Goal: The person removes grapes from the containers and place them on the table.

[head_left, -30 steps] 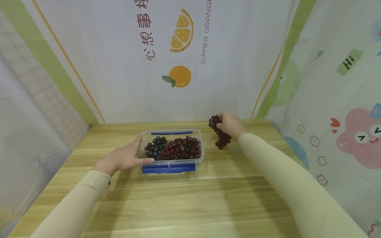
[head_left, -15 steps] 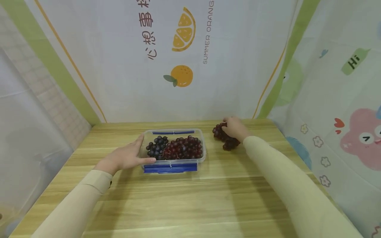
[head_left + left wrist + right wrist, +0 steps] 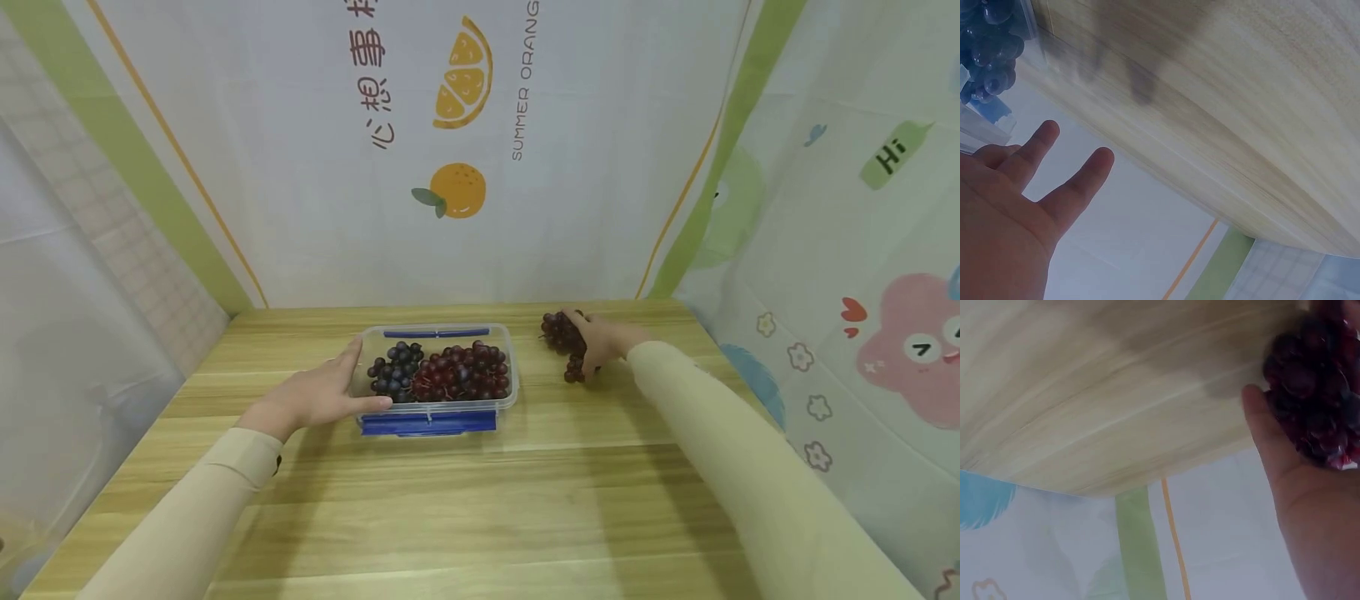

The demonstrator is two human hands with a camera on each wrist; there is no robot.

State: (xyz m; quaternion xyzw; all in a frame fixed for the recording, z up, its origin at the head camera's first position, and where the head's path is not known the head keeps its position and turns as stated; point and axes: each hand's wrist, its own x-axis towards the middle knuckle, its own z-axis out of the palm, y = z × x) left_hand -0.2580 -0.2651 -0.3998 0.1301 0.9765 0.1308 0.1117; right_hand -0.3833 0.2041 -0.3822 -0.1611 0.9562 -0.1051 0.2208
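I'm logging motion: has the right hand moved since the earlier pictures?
Yes: the right hand sits lower and slightly rightward in the head view, judged against the printed orange.

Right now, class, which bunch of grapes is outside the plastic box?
The dark red bunch to the right of the plastic box, with the right hand around it. The blue-black grapes and the other red grapes lie inside.

Your upright, blue-clipped clear box (image 3: 426, 409) held blue-black grapes (image 3: 394, 372) beside red grapes (image 3: 463, 374); right of it was a dark-red bunch (image 3: 560, 333).
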